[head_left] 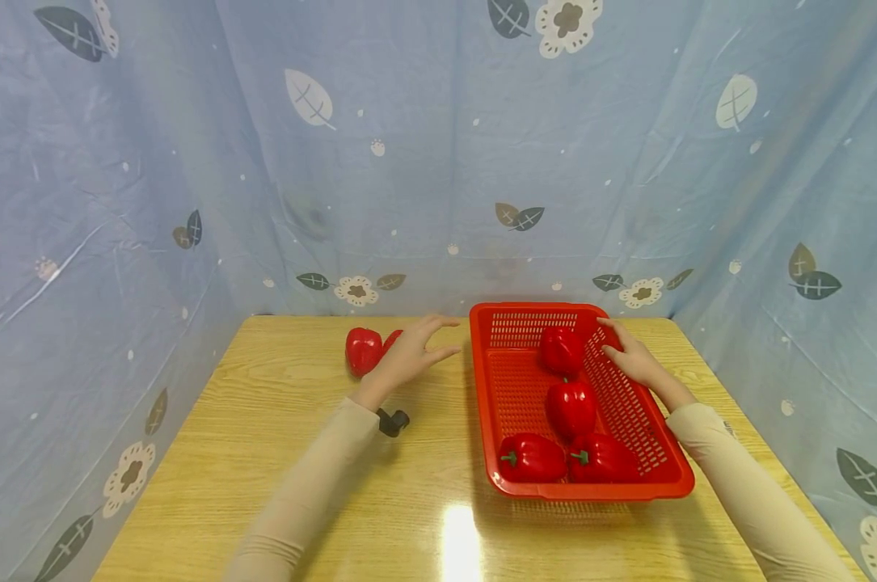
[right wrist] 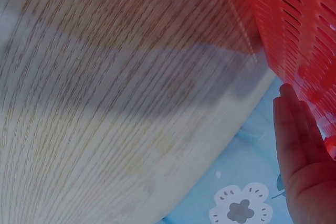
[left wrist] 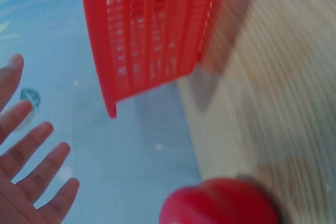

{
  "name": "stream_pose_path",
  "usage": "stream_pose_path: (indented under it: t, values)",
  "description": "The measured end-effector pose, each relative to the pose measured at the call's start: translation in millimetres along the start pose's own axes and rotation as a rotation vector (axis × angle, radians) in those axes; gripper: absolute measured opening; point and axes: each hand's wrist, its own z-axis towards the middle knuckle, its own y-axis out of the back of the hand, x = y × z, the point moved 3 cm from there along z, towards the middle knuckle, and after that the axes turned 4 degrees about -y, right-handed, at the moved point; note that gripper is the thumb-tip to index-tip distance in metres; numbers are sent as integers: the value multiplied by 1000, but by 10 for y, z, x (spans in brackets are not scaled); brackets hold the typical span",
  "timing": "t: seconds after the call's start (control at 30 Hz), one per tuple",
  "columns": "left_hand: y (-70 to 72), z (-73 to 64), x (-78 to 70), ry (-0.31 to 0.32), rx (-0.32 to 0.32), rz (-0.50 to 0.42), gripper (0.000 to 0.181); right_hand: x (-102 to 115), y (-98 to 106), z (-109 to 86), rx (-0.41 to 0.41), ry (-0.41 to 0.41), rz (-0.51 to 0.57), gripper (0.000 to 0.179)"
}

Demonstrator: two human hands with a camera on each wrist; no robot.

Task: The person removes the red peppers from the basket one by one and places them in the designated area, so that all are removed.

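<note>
Red basket (head_left: 591,490) on surface (head_left: 249,436), 4 red peppers (head_left: 571,408) inside. L hand (head_left: 407,353) empty, fingers spread, near loose pepper (head_left: 362,352); R hand (head_left: 634,361) at basket's R rim, fingers straight, contact unclear.

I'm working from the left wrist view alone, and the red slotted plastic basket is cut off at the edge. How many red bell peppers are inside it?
Observer: Four glossy red bell peppers lie inside the red slotted plastic basket.
Operator: Where's the bare right hand?
Observer: The bare right hand is at the basket's right side; I can't tell whether it touches.
Operator: Is there just one red thing outside the basket, on the light wood-grain table?
Observer: No, two: a red bell pepper and a second red item, partly hidden by the bare left hand.
</note>
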Motion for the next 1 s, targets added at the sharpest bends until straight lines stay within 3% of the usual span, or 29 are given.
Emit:
stream_pose_path:
  t: [0.33, 0.53, 0.83, 1.0]
  values:
    - [-226, 43, -255, -53, 92, -56, 53, 13, -3, -11, -5, -20, -11, 50]
    - [-343, 74, -377, -105, 120, -71, 49, 3, 7, -22, 9, -23, -5, 51]
    - [-463, 81, -543, -134, 196, -42, 53, -5, -1, 2, 6, -32, 10, 58]
    - [-544, 96, -636, -147, 271, -9, 58, -4, -2, -2, 9, -41, 12, 60]
